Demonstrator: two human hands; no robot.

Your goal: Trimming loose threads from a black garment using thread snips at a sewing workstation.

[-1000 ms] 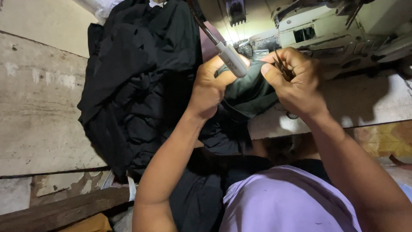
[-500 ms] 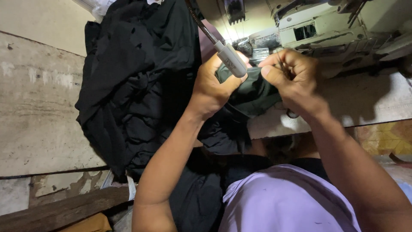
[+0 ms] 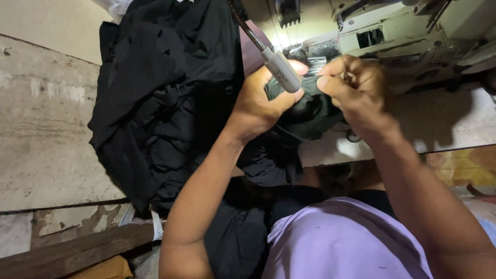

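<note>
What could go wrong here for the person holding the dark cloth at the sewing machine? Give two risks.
1. Both hands, left hand and right hand, pinch the dark cloth close to the sewing machine; fingers might stray near its moving parts.
2. The lamp hangs right before the hands and could block the view or get knocked.

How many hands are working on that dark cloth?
2. The left hand grips the dark cloth from the left; the right hand pinches it from the right, beside the sewing machine.

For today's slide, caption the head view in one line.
Both hands, left hand and right hand, pinch dark fabric beside a sewing machine.
</note>
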